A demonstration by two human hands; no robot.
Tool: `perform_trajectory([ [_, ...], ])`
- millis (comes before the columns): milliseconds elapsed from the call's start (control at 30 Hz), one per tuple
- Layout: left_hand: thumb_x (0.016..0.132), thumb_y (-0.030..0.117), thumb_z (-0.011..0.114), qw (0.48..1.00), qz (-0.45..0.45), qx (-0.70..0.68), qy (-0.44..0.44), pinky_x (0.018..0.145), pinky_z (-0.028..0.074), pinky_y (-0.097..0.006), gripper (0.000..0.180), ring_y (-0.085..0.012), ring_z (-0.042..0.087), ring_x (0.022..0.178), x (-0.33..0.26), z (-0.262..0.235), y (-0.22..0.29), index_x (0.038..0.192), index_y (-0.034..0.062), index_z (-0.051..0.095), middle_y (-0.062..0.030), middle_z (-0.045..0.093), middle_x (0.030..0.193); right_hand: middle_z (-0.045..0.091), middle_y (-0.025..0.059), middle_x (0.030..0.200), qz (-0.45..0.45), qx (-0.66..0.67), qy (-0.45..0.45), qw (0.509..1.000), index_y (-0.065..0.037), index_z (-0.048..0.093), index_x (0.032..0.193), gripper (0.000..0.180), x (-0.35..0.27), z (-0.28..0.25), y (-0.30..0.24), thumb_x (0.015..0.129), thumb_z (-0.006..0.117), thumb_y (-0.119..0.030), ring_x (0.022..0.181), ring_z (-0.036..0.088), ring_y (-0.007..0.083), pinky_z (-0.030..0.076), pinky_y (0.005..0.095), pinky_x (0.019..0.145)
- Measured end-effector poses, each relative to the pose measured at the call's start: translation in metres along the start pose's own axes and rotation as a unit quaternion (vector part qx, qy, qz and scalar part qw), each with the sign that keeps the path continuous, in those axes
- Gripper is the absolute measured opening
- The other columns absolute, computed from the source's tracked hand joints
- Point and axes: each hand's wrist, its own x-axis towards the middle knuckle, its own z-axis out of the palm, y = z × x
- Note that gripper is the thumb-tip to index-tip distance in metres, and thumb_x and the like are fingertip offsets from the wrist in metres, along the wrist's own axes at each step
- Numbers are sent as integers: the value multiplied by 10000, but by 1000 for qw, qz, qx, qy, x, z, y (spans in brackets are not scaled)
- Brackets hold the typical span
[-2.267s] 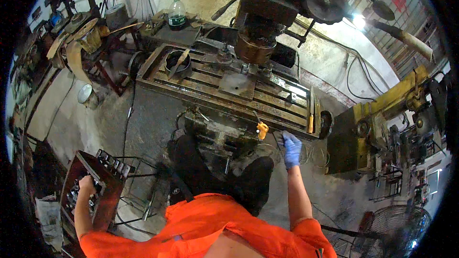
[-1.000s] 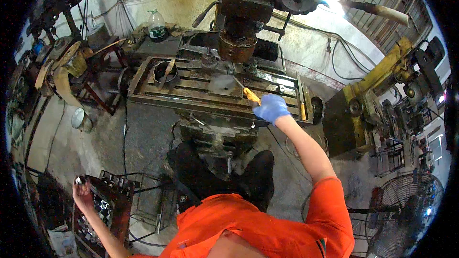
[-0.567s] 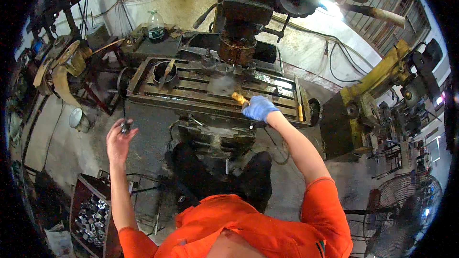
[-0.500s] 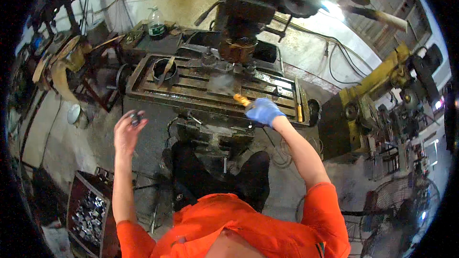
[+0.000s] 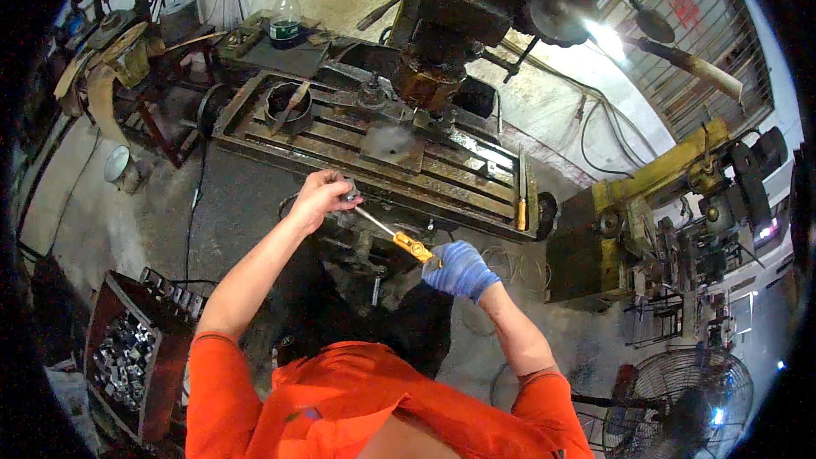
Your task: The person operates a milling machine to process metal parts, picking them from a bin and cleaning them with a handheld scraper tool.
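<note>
My bare left hand (image 5: 320,201) is closed round a small grey metal block (image 5: 348,192), pinched between thumb and fingers in front of the machine table. In a blue glove, my right hand (image 5: 463,271) grips a yellow tool (image 5: 411,246) with a long thin metal shaft (image 5: 374,221). The shaft points up and left, its tip at or close to the block; whether they touch, I cannot tell. Beyond both hands lies the slotted machine table (image 5: 280,151), with a flat plate (image 5: 393,146) on it under the dark spindle head (image 5: 427,79).
A black pot (image 5: 289,108) with a brush stands on the table's left part; a yellow-handled file (image 5: 522,208) lies at its right end. Lower left is a box (image 5: 161,374) of small metal blocks. A fan (image 5: 680,399) stands lower right, a metal can (image 5: 121,168) at left.
My left hand has moved right and inward with the block. The right hand has come down and nearer with the yellow tool, whose shaft now reaches toward the block.
</note>
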Motion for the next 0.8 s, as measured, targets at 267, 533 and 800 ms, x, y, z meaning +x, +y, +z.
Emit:
perform_trajectory([
  [267,733,112,597,788,246,563,-38,665,430,-438,200,-378,559,760,48,54,28,864,-4,500,-218,561,784,507,191,524,-56,65,230,969,-21,513,564,185,33,-14,88,714,498,-129,458,510,329,375,384,413],
  [533,721,114,609,649,313,693,-15,972,306,-491,212,-297,521,968,139,46,-5,921,83,547,-107,550,975,621,177,705,34,212,252,943,-8,623,798,204,77,56,108,680,533,-147,595,609,268,467,337,546],
  [800,701,156,630,612,310,727,20,806,420,-415,191,-290,579,822,135,62,12,882,101,608,-105,606,848,644,172,786,224,233,225,919,-6,651,884,314,70,100,106,729,630,-279,728,644,235,481,306,665],
])
